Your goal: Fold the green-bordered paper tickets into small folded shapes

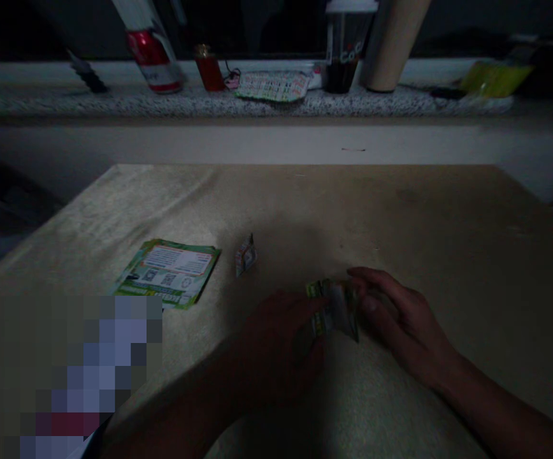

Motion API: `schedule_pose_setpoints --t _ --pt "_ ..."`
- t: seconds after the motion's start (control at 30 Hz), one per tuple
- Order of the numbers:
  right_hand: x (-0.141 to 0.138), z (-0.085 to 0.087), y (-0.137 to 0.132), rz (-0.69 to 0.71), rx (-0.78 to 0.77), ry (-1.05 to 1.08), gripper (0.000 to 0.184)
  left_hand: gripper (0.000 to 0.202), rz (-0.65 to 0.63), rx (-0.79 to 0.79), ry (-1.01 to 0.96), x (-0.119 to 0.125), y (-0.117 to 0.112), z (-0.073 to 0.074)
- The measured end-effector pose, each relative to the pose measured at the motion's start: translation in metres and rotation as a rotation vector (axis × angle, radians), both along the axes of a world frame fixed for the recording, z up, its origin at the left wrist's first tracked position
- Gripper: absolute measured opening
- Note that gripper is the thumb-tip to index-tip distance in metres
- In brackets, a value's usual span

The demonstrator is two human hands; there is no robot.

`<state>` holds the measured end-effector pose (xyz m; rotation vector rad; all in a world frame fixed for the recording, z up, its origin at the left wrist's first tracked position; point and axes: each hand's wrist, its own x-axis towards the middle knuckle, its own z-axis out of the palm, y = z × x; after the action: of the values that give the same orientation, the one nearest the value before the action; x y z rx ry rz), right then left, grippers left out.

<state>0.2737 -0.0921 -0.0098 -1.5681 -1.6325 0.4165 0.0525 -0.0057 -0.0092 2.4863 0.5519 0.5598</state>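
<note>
Between my two hands is a small folded leaflet [338, 306], green and white with print on its left part. My left hand [286, 331] grips its left edge, fingers on top and thumb lower down. At its right edge, the thumb and fingers of my right hand [395, 319] pinch it; the exact contact is dim. Left of my hands lies a stack of flat green-and-white leaflets [176, 268] with printed text and square codes. Past my left hand, a small folded paper piece [246, 256] stands on the table.
The beige-covered table [401, 210] reaches a pale wall. On the speckled sill [267, 108] stand a red-and-white can [155, 60], a red lighter-like object [209, 69], a crumpled printed packet [274, 86], a cup of dark liquid [346, 51], a beige cylinder [394, 48] and a yellow packet [494, 80].
</note>
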Motion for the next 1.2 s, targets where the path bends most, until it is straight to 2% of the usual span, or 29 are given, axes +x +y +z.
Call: schedule_pose_setpoints --t 0.13,0.23,0.33,0.43,0.63,0.93,1.07,1.2 --pt "-0.004 0.003 -0.003 0.067 0.14 -0.18 0.048 0.058 -0.008 -0.038 0.043 0.001 -0.002 0.0" --pt "-0.004 0.001 -0.002 0.09 0.165 -0.237 0.04 0.054 -0.043 -0.049 0.089 0.004 -0.001 0.0" --pt "0.0 -0.003 0.002 0.111 0.135 -0.275 0.032 0.046 -0.041 0.015 0.101 0.005 0.002 0.0" --pt "0.003 -0.009 0.005 0.128 0.067 -0.302 0.026 0.035 0.019 0.102 0.104 0.005 0.003 0.001" --pt "0.001 -0.013 0.006 0.142 -0.04 -0.309 0.03 0.027 0.053 0.218 0.184 0.002 0.007 0.011" --pt "-0.007 -0.014 0.009 0.18 -0.051 -0.31 0.027 0.012 -0.11 0.328 0.261 -0.003 0.011 0.013" --pt "-0.006 -0.015 0.009 0.183 -0.085 -0.313 0.03 0.014 -0.188 0.298 0.274 -0.006 0.013 0.01" --pt "-0.005 -0.012 0.01 0.177 -0.132 -0.31 0.034 0.016 -0.198 0.251 0.307 -0.007 0.013 0.008"
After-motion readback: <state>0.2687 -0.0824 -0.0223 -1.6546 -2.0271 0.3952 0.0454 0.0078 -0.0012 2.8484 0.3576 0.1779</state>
